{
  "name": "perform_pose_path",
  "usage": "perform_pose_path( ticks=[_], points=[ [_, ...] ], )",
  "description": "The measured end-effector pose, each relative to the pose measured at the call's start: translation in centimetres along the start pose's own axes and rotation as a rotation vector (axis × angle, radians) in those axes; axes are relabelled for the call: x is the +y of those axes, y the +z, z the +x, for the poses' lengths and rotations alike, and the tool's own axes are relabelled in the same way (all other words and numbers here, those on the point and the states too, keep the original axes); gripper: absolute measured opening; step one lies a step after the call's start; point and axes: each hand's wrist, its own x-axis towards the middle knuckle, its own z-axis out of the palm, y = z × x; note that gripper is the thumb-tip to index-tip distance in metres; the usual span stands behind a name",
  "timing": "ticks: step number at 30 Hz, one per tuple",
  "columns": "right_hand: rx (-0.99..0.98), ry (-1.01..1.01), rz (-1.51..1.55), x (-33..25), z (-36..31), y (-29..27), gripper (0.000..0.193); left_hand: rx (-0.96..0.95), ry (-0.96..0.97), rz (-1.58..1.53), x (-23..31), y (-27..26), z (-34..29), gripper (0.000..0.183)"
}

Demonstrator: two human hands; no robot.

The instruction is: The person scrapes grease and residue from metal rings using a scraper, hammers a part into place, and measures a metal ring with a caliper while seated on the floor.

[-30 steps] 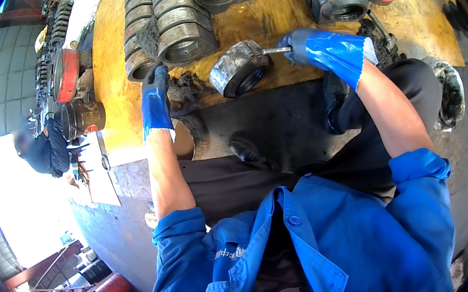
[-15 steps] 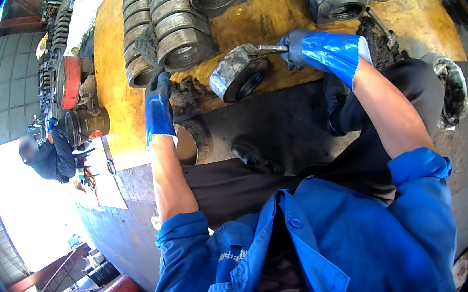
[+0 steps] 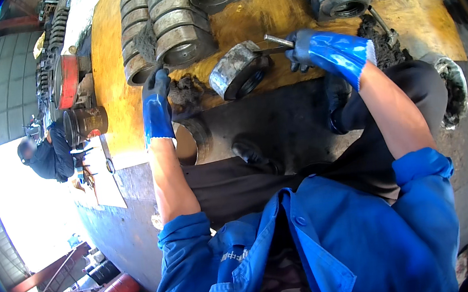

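Two blue-gloved hands are being used: a thin metal rod [image 3: 278, 41] is being gripped by the right hand [image 3: 330, 52] against a grey metal ring [image 3: 235, 71]; the left hand [image 3: 156, 103] is being rested, fingers extended, beside stacked steel rings [image 3: 177, 28] on the yellow desk [image 3: 113, 96].

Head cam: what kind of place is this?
Probably a heavy-machinery repair yard or workshop. Rows of greasy steel rings lie on a stained yellow bench, the gloved right hand works a metal tool against a grimy ring, and red steel beams stand outside.
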Motion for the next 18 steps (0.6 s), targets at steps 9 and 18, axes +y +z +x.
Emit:
perform_pose_path(
  ticks=[9, 18],
  points=[
    [0.043, -0.005, -0.064, -2.2, -1.5, -0.4, 0.029, -0.065, 0.033, 0.099, 0.4, -0.5, -0.1, 0.051],
    [0.068, 0.049, -0.046, -2.2, -1.1, 0.6, 0.027, -0.015, 0.043, 0.074, 0.2, -1.2, 0.0, 0.046]
  ],
)
